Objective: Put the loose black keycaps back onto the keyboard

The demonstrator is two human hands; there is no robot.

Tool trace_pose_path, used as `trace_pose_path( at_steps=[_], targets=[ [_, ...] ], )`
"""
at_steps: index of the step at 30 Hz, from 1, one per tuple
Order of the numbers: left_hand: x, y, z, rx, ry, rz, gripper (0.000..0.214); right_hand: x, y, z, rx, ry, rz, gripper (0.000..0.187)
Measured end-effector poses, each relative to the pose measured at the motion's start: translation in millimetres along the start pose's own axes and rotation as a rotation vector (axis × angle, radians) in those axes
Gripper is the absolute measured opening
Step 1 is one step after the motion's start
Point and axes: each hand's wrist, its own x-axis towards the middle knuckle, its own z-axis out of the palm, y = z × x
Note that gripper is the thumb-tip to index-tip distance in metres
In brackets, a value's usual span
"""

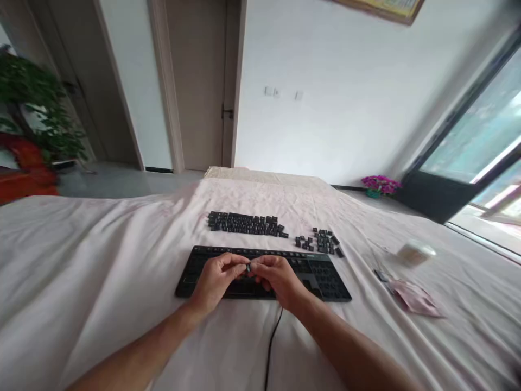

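A black keyboard (191,271) lies on the pale pink cloth, much of its top bare of keycaps. Above its middle, my left hand (220,277) and my right hand (279,276) meet at the fingertips. Both pinch one small dark piece, by its look a keycap (248,267); fingers cover most of it. Behind the keyboard, loose black keycaps (248,224) are laid out in rows. A smaller group of keycaps (323,240) lies to the right of these. My hands hide part of the keyboard's middle.
The keyboard's cable (273,336) runs toward me between my forearms. On the right of the cloth (122,260) are a pink pouch (417,297), a small dark item (381,276) and a blurred round container (415,252). Beyond stand a wall and a door (195,81).
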Motion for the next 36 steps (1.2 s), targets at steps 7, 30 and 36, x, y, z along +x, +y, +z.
trace_pose_path(
  at_steps=[7,30,36],
  targets=[
    [4.1,-5.7,-0.2,-0.196,-0.008,-0.129,0.031,-1.7,-3.1,4.5,-0.035,0.036,-0.040,0.026],
    [0.0,-5.5,4.9,-0.484,0.004,-0.254,0.029,-6.7,1.3,4.9,-0.338,0.172,-0.233,0.024],
    [-0.1,-7.1,5.6,-0.530,0.020,-0.263,0.031,-9.5,1.1,4.4,-0.557,0.202,-0.474,0.015]
  ],
)
